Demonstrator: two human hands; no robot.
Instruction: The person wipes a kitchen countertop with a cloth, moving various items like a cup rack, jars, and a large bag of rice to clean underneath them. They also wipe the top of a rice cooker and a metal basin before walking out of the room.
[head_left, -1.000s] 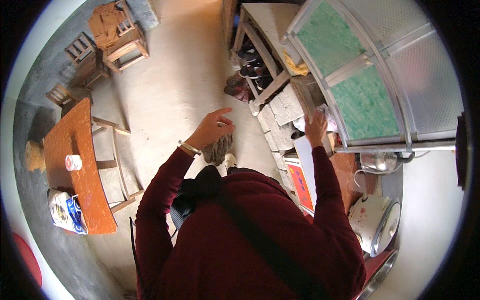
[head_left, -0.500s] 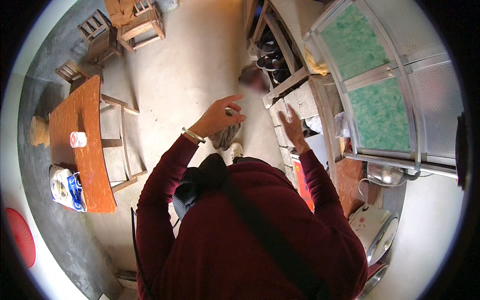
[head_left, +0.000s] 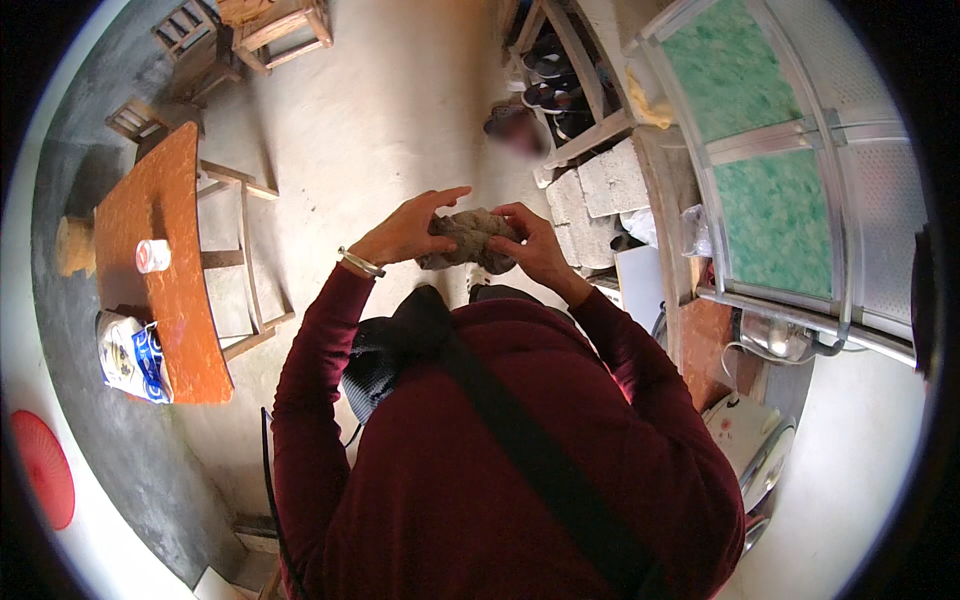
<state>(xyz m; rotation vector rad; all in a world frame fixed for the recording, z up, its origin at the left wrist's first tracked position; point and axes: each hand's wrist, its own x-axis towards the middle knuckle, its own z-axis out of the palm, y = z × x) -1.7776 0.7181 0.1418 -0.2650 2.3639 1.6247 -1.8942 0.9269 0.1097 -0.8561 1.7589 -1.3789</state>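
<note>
A crumpled grey-brown cloth (head_left: 470, 240) is bunched between my two hands in front of my waist. My left hand (head_left: 405, 228) holds its left end, thumb against the cloth and index finger stretched out above it; the other fingers are partly hidden. On the opposite end, my right hand (head_left: 537, 248) is closed with thumb and bent fingers gripping the fabric. A bracelet (head_left: 361, 262) circles my left wrist.
An orange-brown table (head_left: 175, 290) at left bears a small white tub (head_left: 153, 256) and a white-blue bag (head_left: 135, 355). Wooden chairs (head_left: 195, 45) stand behind it. At right are a shoe rack (head_left: 590, 145), concrete blocks (head_left: 613, 180) and a green-panelled cabinet (head_left: 775, 215).
My right hand, spread and apart from the cloth before, has come left and taken hold of it. The cloth, hanging under my left hand earlier, is now raised and bunched between both hands.
</note>
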